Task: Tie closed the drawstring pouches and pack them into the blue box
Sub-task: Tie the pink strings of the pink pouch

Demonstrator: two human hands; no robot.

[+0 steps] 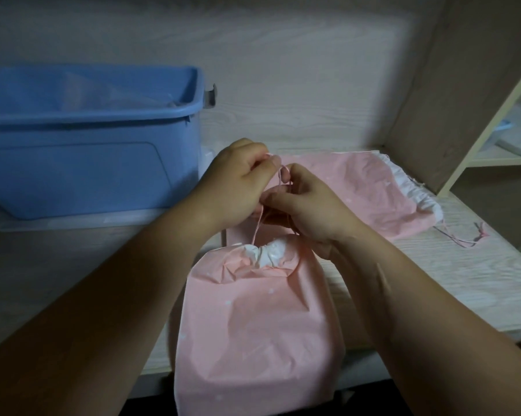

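A pink drawstring pouch point(256, 322) lies in front of me, hanging over the table's near edge, its white-lined mouth gathered shut. Its thin pink drawstring point(257, 225) runs up from the mouth to my hands. My left hand point(238, 187) and my right hand point(307, 205) meet just above the mouth, each pinching the string with curled fingers. Behind my right hand, a second pink pouch point(370, 193) lies flat with its white mouth ungathered and its cord ends loose on the table. The blue box point(82, 166) stands at the left, with pale pouches faintly visible inside.
The blue box sits on a translucent lid point(73, 223) on the pale wood-grain table point(451, 283). A wooden upright panel point(451, 85) and shelves point(493, 157) rise at the right. A wall closes the back.
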